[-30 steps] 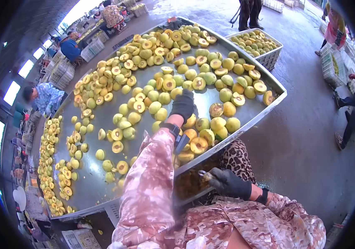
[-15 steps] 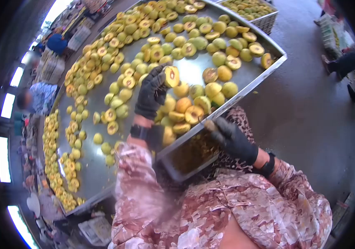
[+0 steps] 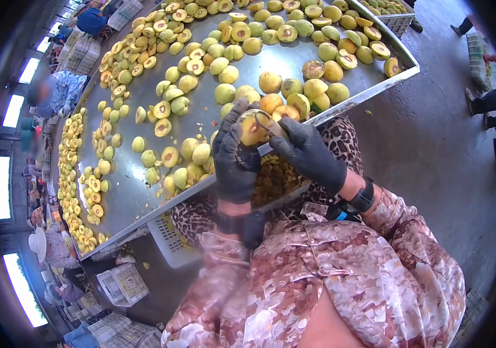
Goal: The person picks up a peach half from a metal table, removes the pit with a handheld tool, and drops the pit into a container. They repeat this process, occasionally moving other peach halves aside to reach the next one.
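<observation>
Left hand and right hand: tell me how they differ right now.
The left hand supports a cut fruit, while the right hand grips what looks like a small tool at its cut face.
The left hand's fingers point mostly upward; the right hand's point left, toward the fruit.
Both hands wear dark gloves and meet at the same fruit.

Left hand (image 3: 233, 155): drawn back across the table (image 3: 123, 191), now holding a fruit half (image 3: 252, 133).
Right hand (image 3: 313, 155): raised to meet it, I note.
Tool (image 3: 266, 124): apart earlier, now at the fruit half.
</observation>
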### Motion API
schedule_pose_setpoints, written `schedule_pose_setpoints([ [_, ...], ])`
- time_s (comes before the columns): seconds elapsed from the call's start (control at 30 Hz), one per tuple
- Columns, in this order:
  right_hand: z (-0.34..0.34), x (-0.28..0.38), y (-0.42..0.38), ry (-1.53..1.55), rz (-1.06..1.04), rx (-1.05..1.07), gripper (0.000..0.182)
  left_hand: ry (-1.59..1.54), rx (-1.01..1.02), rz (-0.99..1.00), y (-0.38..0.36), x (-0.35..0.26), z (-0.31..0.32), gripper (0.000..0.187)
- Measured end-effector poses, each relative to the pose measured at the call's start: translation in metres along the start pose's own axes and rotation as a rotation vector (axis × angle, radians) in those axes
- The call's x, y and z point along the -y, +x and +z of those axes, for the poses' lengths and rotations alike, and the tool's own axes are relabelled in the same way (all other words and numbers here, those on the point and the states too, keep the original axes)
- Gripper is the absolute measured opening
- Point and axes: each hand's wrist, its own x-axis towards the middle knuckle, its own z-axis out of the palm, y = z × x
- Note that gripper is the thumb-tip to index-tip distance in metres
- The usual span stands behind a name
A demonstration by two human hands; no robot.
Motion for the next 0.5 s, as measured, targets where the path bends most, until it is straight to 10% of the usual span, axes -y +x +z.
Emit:
schedule_pose_setpoints([
  [0.23, 0.028, 0.013, -0.01, -0.033, -0.142, -0.117, 0.016, -0.811, -0.22, -0.391, 0.004, -0.022, 0.005, 0.035],
  [0.33, 0.025, 0.011, -0.006, -0.094, -0.127, -0.078, 0.019, -0.08, -0.105, -0.064, -0.002, -0.017, 0.003, 0.034],
  [0.5, 0.021, 0.027, -0.004, -0.083, -0.187, -0.11, 0.019, -0.196, -0.196, -0.109, -0.005, -0.016, 0.004, 0.031],
])
